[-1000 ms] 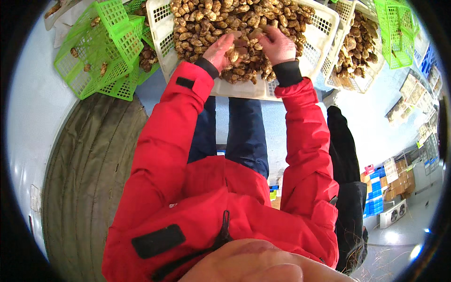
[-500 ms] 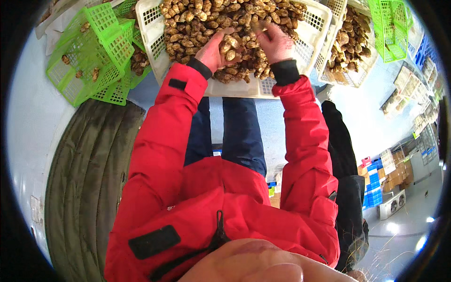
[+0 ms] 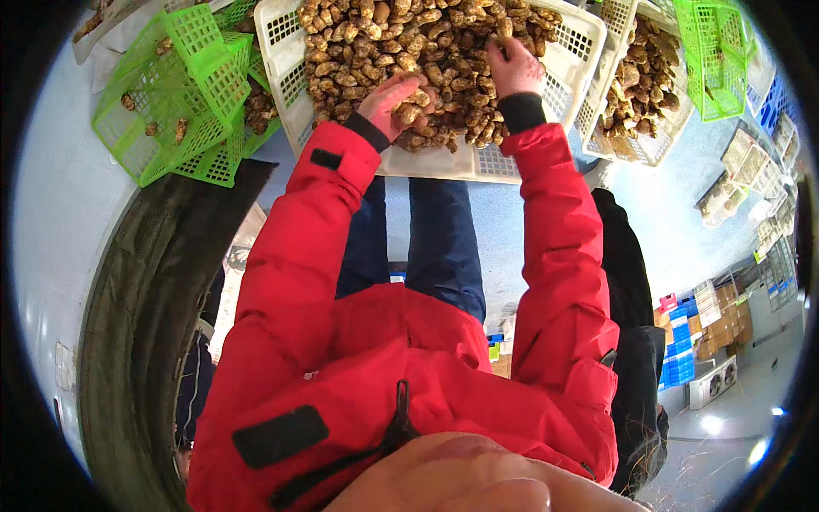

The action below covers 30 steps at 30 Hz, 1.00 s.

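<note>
A white plastic crate in front of me is heaped with brown and cream, lumpy pieces that look like small mushrooms. At the near left of the heap, my left hand is curled around a few paler mushrooms. My right hand is over the right side of the heap, pinching one mushroom that stands up between thumb and fingers.
Green mesh baskets with a few loose pieces stand at the left. Another white crate with longer brown mushrooms sits to the right, a green basket beyond it. People in a dark olive coat and black sleeve flank me.
My right hand has shifted slightly right and now shows a mushroom upright in its fingers. My left hand stays near the same spot. The dark olive coat at left has swung aside.
</note>
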### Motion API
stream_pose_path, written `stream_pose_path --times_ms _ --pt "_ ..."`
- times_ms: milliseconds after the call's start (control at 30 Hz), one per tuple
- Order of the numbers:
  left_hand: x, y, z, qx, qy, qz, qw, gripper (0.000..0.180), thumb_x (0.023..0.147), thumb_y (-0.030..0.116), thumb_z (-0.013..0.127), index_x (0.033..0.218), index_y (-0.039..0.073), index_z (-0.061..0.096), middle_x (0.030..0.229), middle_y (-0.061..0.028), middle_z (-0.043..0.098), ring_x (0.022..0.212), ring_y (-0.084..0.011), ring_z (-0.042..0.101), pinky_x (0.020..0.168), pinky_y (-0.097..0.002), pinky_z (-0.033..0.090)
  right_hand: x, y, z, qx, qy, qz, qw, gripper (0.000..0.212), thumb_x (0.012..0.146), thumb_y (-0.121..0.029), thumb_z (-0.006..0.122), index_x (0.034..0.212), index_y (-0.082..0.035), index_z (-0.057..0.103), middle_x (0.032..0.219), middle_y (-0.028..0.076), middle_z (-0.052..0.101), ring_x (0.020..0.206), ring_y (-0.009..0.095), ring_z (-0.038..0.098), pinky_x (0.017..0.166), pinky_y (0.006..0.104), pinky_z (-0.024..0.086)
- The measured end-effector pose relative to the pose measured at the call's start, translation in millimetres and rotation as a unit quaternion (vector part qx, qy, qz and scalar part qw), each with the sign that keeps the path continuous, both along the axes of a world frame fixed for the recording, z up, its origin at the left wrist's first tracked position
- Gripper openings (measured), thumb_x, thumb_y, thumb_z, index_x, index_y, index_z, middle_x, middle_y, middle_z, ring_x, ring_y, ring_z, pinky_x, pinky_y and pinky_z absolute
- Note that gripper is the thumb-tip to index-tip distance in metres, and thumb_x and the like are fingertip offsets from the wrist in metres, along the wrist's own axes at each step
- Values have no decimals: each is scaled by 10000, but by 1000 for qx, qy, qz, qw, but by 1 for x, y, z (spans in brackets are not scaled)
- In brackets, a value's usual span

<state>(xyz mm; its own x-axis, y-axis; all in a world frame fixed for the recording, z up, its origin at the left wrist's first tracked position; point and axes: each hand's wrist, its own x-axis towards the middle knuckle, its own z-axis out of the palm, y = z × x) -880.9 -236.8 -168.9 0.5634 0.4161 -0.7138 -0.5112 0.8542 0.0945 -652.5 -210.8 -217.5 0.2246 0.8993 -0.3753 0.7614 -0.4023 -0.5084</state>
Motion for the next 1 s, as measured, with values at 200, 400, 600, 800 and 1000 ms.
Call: stream_pose_path --times_ms 200,400,600,800,1000 --pt "-4 -7 3 -50 108 -43 992 180 803 172 520 966 98 499 882 -60 571 797 -187 576 532 -297 485 21 30 -4 80 -118 -51 988 269 790 -294 488 956 -100 569 806 156 605 745 302 584 664 395 450" --pt "3 -6 8 -46 153 -58 985 260 824 273 509 1042 132 508 904 -21 575 704 -143 563 534 -252 451 42 60 -10 -102 -239 60 964 410 742 -451 508 914 -84 568 892 152 603 847 295 578 712 423 451" --pt "8 -4 13 -19 203 -75 976 425 837 258 491 1211 92 376 1028 -71 542 683 -150 578 482 -250 478 30 46 9 -64 -70 -77 992 456 712 -461 582 872 -34 593 786 134 614 705 258 586 657 351 445" --pt "6 -11 11 33 126 2 991 414 847 353 462 1174 106 400 941 -41 573 674 -131 575 473 -241 470 -50 -15 80 -65 176 87 978 305 745 -371 587 906 -112 579 792 93 603 669 236 590 579 318 455" --pt "-30 -13 11 -7 221 12 975 240 844 272 482 1001 90 497 846 -39 570 681 -161 576 491 -267 456 -101 27 64 40 107 119 986 250 774 -319 519 962 -160 557 775 104 572 703 281 570 582 366 452"
